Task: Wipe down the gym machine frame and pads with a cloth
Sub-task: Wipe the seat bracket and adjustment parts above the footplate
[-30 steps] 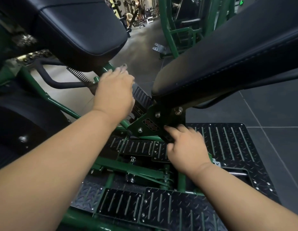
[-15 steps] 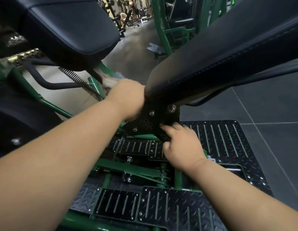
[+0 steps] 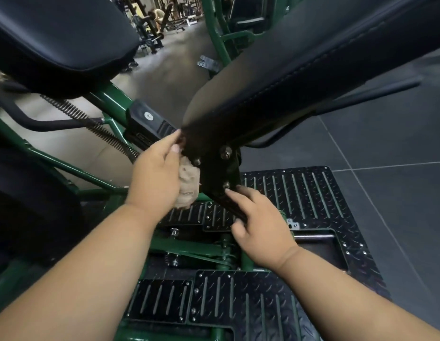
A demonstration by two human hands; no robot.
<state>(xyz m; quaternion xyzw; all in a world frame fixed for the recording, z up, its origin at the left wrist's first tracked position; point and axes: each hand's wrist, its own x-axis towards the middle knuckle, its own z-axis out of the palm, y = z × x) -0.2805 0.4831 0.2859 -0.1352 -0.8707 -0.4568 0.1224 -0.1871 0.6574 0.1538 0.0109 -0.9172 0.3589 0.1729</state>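
Observation:
My left hand (image 3: 156,173) holds a bunched beige cloth (image 3: 188,185) against the left side of the black bracket (image 3: 215,166) under the long black pad (image 3: 312,52). My right hand (image 3: 260,227) rests on the bracket's lower edge, fingers curled over it just below a bolt. A second black pad (image 3: 56,35) sits at the upper left. Green frame tubes (image 3: 74,168) run beneath both pads.
Black diamond-plate footplates (image 3: 300,193) lie under the bracket and near me. A coil spring (image 3: 91,124) and a black block (image 3: 145,121) sit left of the bracket. Grey floor tiles (image 3: 386,156) spread to the right; other green gym machines (image 3: 224,28) stand behind.
My left hand has come down from the green tube near the spring to the bracket's left side, and the cloth now shows beneath its palm. My right hand has stayed on the bracket.

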